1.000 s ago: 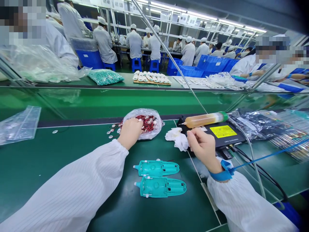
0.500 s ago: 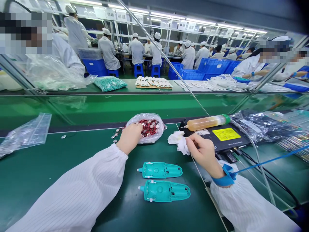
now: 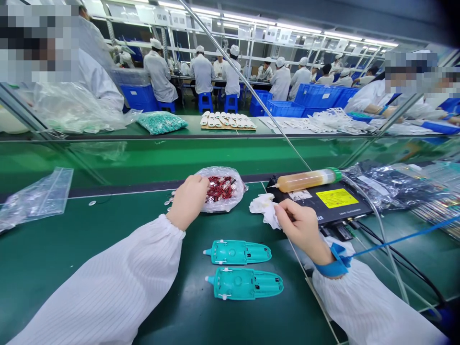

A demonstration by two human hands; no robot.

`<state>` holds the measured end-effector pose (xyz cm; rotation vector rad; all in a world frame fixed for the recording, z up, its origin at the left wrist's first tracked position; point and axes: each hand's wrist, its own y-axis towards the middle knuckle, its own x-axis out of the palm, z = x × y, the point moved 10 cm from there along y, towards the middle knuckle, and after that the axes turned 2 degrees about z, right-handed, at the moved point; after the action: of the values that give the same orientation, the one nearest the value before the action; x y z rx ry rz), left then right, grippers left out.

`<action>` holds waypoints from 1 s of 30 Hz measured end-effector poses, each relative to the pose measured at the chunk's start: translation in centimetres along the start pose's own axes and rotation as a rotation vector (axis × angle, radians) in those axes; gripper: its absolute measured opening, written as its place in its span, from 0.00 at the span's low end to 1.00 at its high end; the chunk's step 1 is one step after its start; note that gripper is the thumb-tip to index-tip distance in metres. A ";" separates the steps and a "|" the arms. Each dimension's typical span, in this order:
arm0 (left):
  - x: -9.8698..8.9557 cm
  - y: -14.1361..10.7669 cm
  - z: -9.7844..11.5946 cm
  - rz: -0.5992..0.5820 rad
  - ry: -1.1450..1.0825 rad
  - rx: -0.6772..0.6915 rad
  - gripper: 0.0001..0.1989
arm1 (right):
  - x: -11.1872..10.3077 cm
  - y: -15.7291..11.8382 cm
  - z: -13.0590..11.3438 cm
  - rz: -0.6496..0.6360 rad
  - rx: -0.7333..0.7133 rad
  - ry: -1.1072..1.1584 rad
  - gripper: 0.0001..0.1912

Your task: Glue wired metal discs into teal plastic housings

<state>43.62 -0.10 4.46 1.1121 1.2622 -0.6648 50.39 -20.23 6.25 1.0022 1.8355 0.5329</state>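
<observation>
**Small Parts, Tight Quarters**

At the left of the green desk (image 3: 108, 207) lies a clear zip bag (image 3: 36, 199), its light film easily snagged by a passing sleeve. Further right, small metal discs (image 3: 168, 203) sit loose by the left hand (image 3: 189, 201). They could be nudged apart or knocked off if that hand shifted carelessly.

The left hand rests curled over the mouth of a clear plastic bag (image 3: 223, 189) of red-wired discs, though whether its fingers grip a wire cannot be told. A sharp pull could tangle the wires or tear one free.

Below lie two teal plastic housings (image 3: 237, 252) (image 3: 244, 283), apart from each other and from both hands. Their open cavities could catch debris.

The right hand (image 3: 300, 230) is pinched closed beside a crumpled white tissue (image 3: 264, 210); whether it holds anything cannot be told. Just beyond, an amber-filled syringe barrel (image 3: 305, 180) lies on a black dispenser box (image 3: 323, 206), where a bump could roll it or smear its contents. A blue wrist strap (image 3: 332, 266) trails a cord (image 3: 395, 235) that could snag and tug the right arm.
</observation>
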 end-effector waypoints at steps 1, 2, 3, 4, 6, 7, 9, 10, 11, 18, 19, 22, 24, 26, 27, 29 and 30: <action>-0.7 -0.1 -0.1 0.037 -0.012 -0.011 0.12 | 0.0 0.0 -0.1 -0.001 -0.002 0.006 0.13; -1.5 -0.2 -0.2 0.071 -0.025 -0.019 0.12 | 0.0 0.1 -0.1 -0.001 -0.003 0.013 0.13; -2.3 -0.5 -0.1 0.099 -0.041 -0.023 0.12 | 0.0 0.1 -0.2 0.000 -0.002 0.021 0.12; -2.9 -0.9 0.0 0.120 -0.056 -0.023 0.11 | 0.0 0.1 -0.3 0.004 0.002 0.028 0.11; -4.1 -1.9 0.5 0.153 -0.099 -0.002 0.10 | 0.1 0.0 -0.6 0.011 0.008 0.049 0.08; -4.6 -2.6 1.0 0.176 -0.126 0.026 0.09 | 0.1 -0.1 -1.0 0.010 -0.004 0.070 0.05; -5.5 -4.4 2.5 0.216 -0.195 0.125 0.08 | 0.6 -0.5 -2.2 -0.021 -0.054 0.121 0.06; -5.7 -5.3 3.5 0.226 -0.235 0.193 0.08 | 1.0 -0.7 -3.1 -0.051 -0.090 0.146 0.11; -5.7 -6.3 4.6 0.225 -0.269 0.262 0.08 | 1.5 -1.0 -4.0 -0.092 -0.129 0.169 0.16; -5.1 -10.6 7.8 0.222 -0.359 0.353 0.10 | 6.2 -3.4 -5.0 -0.402 0.080 0.449 0.10; -5.1 -10.8 7.8 0.232 -0.384 0.355 0.10 | 6.6 -3.6 -4.3 -0.398 0.178 0.513 0.07; -5.1 -11.2 7.6 0.274 -0.445 0.365 0.10 | 7.6 -4.3 -2.5 -0.390 0.419 0.671 0.06; -4.9 -11.4 7.3 0.289 -0.472 0.365 0.09 | 8.4 -4.8 -1.9 -0.431 0.517 0.717 0.06; -4.6 -11.5 7.1 0.296 -0.510 0.358 0.08 | 8.9 -5.2 -1.7 -0.488 0.561 0.711 0.06; -4.4 -11.5 6.9 0.292 -0.536 0.349 0.08 | 9.1 -5.3 -1.6 -0.508 0.570 0.702 0.05; -3.9 -11.5 6.6 0.279 -0.594 0.325 0.07 | 9.2 -5.5 -1.6 -0.527 0.587 0.686 0.04; -3.6 -11.6 6.4 0.273 -0.619 0.313 0.07 | 9.3 -5.6 -1.5 -0.536 0.599 0.681 0.04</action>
<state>35.08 -10.81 4.25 1.1788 0.4788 -0.9251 44.73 -15.69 -1.93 0.6675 2.8571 -0.0409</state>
